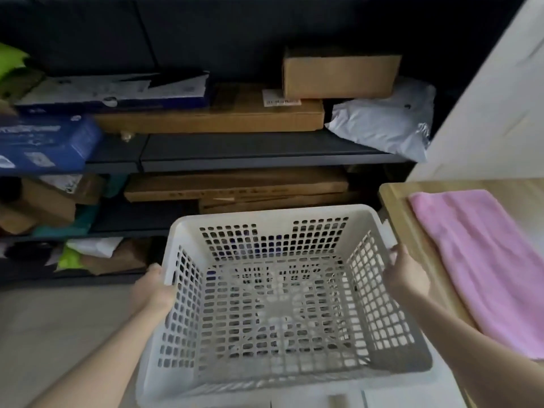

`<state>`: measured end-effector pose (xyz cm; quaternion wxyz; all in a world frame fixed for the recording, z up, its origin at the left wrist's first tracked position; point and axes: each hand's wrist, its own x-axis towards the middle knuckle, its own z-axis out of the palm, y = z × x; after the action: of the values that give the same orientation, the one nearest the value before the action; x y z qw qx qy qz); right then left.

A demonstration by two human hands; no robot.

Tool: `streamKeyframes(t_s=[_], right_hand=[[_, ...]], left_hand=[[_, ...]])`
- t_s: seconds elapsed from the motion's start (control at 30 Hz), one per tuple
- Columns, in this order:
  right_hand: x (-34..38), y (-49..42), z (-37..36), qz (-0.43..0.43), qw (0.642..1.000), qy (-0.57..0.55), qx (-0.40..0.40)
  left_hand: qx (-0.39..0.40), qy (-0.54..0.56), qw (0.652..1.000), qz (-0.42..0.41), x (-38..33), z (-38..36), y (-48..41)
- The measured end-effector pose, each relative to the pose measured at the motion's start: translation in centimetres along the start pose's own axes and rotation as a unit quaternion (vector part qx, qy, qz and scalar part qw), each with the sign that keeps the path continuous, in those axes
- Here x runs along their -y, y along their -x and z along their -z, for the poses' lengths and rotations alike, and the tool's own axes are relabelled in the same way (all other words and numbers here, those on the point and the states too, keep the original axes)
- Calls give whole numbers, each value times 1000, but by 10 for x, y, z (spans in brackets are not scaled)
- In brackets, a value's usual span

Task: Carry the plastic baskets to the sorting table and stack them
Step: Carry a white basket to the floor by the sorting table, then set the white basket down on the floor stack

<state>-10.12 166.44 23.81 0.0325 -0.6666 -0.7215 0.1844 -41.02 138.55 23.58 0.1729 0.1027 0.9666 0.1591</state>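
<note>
A white plastic basket (265, 216) with perforated walls and floor hangs in front of me, empty, held off the floor. My left hand (154, 290) grips its left rim and my right hand (407, 275) grips its right rim by the handle. The wooden table (394, 201) stands directly to the right, its edge close to the basket's right side. No other basket is in view.
A pink towel (477, 260) lies folded on the table. Dark shelves (259, 154) straight ahead hold cardboard boxes (338, 73), blue boxes (44, 145) and a grey mailer bag (385, 125). Pale floor (53, 334) lies to my left.
</note>
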Motion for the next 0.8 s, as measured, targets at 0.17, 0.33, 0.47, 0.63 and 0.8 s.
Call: streamKeyframes(t_s=[0.17, 0.33, 0.47, 0.63, 0.8], right_hand=[[-22, -39, -66, -21, 1000, 17, 3], [-41, -68, -118, -33, 999, 36, -8], [-49, -84, -147, -25, 998, 52, 3], [-47, -101, -167, -24, 997, 71, -10], [-41, -110, -165, -19, 998, 62, -18]], left_hand=[[-7, 32, 999, 0, 1, -77, -38], [5, 12, 1000, -2, -1, -133, -66], [-1, 4, 1000, -10, -5, -162, -83], [-4, -31, 999, 4, -6, -181, -98], [5, -46, 999, -3, -7, -177, -99]])
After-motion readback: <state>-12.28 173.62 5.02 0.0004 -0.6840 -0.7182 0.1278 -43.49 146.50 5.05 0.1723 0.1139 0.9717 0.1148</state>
